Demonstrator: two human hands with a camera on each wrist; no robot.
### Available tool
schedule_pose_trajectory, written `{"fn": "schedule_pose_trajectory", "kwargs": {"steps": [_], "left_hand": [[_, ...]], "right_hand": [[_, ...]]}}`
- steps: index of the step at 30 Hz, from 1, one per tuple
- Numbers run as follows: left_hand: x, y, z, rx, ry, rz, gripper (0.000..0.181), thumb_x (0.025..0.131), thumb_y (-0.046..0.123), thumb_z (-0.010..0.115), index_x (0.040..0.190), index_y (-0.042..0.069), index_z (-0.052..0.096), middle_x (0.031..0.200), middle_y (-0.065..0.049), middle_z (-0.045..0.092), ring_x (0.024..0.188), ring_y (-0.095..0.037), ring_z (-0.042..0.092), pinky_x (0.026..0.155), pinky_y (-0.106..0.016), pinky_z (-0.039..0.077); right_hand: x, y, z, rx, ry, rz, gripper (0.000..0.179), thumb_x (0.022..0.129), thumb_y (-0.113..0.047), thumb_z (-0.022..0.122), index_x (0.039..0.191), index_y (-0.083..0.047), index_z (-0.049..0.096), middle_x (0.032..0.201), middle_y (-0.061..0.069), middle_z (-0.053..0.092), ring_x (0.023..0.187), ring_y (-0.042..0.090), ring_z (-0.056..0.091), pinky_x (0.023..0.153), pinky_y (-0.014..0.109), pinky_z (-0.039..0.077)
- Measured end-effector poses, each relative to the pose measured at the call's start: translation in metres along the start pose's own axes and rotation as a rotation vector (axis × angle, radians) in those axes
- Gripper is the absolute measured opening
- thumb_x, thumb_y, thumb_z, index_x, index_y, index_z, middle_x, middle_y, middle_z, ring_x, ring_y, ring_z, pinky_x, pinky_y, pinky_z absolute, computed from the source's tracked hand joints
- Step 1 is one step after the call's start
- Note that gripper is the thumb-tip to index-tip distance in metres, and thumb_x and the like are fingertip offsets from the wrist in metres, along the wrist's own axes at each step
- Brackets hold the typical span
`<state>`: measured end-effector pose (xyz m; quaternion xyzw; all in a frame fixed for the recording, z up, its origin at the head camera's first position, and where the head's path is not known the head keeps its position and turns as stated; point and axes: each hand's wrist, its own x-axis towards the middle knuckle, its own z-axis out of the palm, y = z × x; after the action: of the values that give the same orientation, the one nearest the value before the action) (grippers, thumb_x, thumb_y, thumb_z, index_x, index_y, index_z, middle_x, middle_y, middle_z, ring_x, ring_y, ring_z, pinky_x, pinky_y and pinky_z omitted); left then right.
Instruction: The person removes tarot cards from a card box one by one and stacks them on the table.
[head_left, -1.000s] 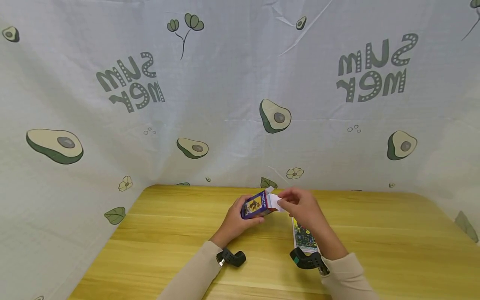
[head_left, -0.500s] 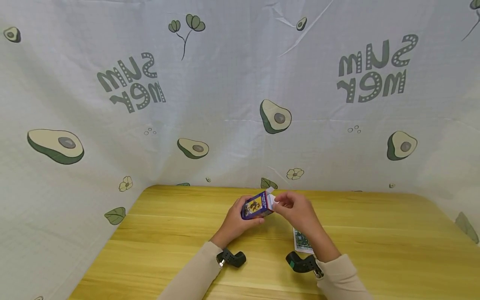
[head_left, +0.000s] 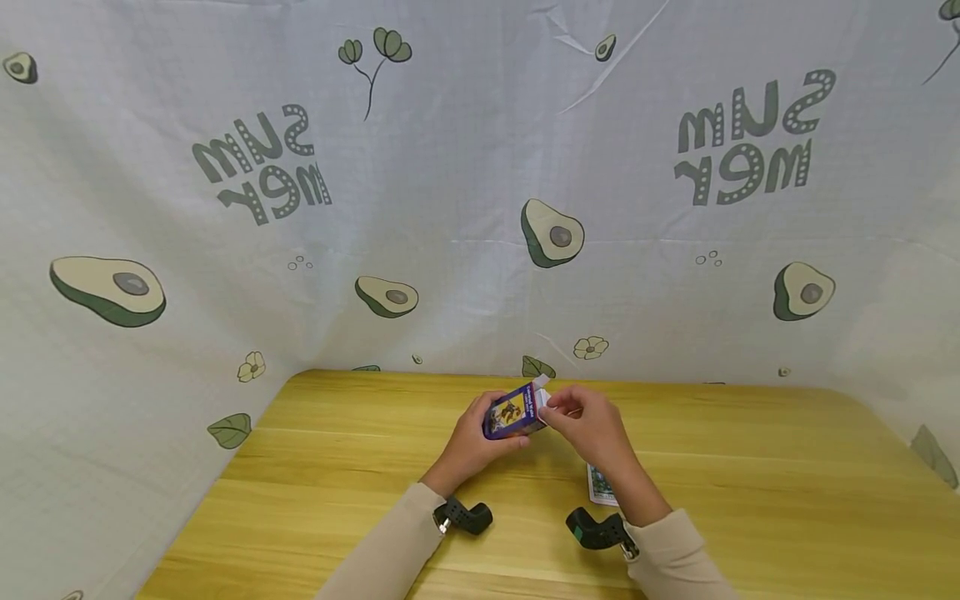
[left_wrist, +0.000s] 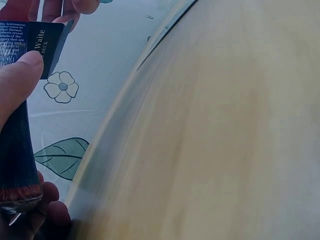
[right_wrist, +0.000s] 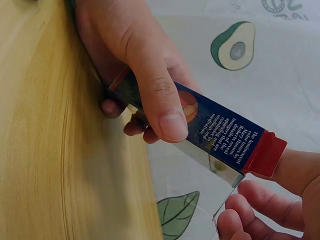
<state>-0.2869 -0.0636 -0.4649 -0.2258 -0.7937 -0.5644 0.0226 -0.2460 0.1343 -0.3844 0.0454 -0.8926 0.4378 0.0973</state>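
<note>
My left hand (head_left: 467, 448) grips a blue tarot card box (head_left: 507, 414), tilted above the table with its open end to the right. In the left wrist view, the thumb (left_wrist: 22, 77) presses the box's side, and a dark lid flap (left_wrist: 49, 50) with "Waite" and "DECK" printed on it sticks out. At that end my right hand (head_left: 592, 423) pinches the flap, whose white inside shows by the fingertips. A red side flap (right_wrist: 267, 154) stands out in the right wrist view, beside the right hand's curled fingers (right_wrist: 257, 200). The box's inside is hidden.
A colourful picture card (head_left: 602, 487) lies on the wooden table (head_left: 337, 467), partly covered by my right forearm. Dark wrist cameras (head_left: 468, 517) sit on both wrists. Behind the table's far edge hangs a pale cloth (head_left: 450, 167) printed with avocados.
My right hand has moved left toward the box, and less of the white flap shows. The right forearm now covers more of the card. My left hand and the box stay nearly still.
</note>
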Motion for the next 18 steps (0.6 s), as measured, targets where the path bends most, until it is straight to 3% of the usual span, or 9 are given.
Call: {"fn": "schedule_pose_trajectory", "kwargs": {"steps": [18], "left_hand": [[0.0009,-0.0014,0.0009,0.029,0.01,0.03,0.069,0.079,0.04,0.079,0.136,0.022,0.046,0.123,0.002,0.052,0.107,-0.014,0.051,0.093,-0.031,0.045]], "right_hand": [[0.0005,0.0025,0.0018,0.015,-0.001,0.041,0.022,0.086,-0.022,0.073,0.096,-0.004,0.067,0.084,0.004,0.065,0.079,0.02,0.056,0.066,0.029,0.047]]}}
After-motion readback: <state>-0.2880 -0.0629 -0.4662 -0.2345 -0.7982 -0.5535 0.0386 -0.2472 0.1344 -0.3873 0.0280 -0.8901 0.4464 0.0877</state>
